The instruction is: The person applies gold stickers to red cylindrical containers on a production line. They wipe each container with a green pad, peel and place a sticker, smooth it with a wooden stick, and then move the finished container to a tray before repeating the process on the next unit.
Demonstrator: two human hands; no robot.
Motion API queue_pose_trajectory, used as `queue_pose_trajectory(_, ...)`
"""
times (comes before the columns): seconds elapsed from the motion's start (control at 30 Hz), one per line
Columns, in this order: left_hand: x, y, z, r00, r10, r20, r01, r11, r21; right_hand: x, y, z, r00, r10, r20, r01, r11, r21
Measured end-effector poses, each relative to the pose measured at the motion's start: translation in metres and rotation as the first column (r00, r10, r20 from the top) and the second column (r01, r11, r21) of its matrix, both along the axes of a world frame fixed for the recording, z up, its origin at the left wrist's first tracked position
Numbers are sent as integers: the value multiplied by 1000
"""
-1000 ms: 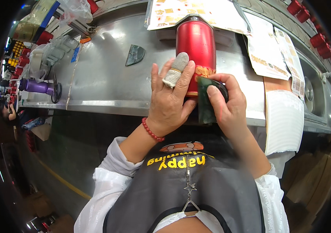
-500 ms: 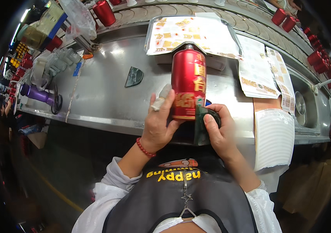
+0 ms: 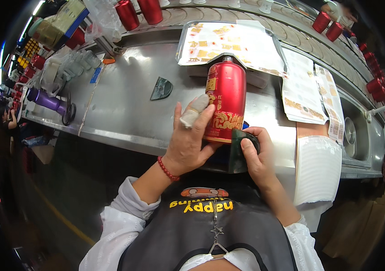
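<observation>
A shiny red bottle (image 3: 233, 90) with gold decoration is in front of me, its metal neck pointing away. My left hand (image 3: 185, 140) holds its lower left side, the thumb by the base; one finger wears a whitish wrap (image 3: 194, 111). In my right hand (image 3: 258, 156) is a flat dark green scraper-like plate (image 3: 238, 151), pinched under the thumb, its edge by the bottle's lower right. A dark angular piece (image 3: 227, 55) surrounds the neck end. Another dark green plate (image 3: 161, 88), half-round, lies on the metal table to the left.
Beyond the bottle a metal tray (image 3: 285, 67) carries printed label sheets; more sheets (image 3: 301, 90) lie to its right. A white stack (image 3: 319, 167) hangs near a sink (image 3: 359, 135). Further off runs a conveyor (image 3: 228, 16) with red bottles (image 3: 127, 14). A purple bottle (image 3: 46, 100) lies left.
The red bottle has turned about its length, bringing different gold decoration into view. My left fingers have shifted on its side. The right hand still grips the green plate.
</observation>
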State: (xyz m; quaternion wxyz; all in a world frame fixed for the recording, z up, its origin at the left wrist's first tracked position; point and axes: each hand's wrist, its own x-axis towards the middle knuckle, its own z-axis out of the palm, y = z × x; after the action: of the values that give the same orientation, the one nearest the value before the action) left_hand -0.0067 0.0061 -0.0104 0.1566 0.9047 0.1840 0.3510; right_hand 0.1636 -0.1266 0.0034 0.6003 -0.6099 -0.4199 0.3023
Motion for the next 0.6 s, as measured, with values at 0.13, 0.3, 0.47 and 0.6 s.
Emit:
queue_pose_trajectory(0.13,10,4,5,999,-36,-18,36,999,24,4,-3,-3,1000,-3,17,3,1000,-22)
queue_pose_trajectory(0.3,0,21,0,995,-101,8,101,993,-64,8,-3,0,1000,-2,10,2,1000,-23)
queue_pose_trajectory(0.47,-1,39,-2,984,-160,80,172,969,-178,9,-2,-4,1000,6,-23,-6,1000,-12)
queue_pose_trajectory(0.6,1,33,3,980,-146,136,159,983,-96,9,-4,-7,997,0,-73,-1,1000,-14)
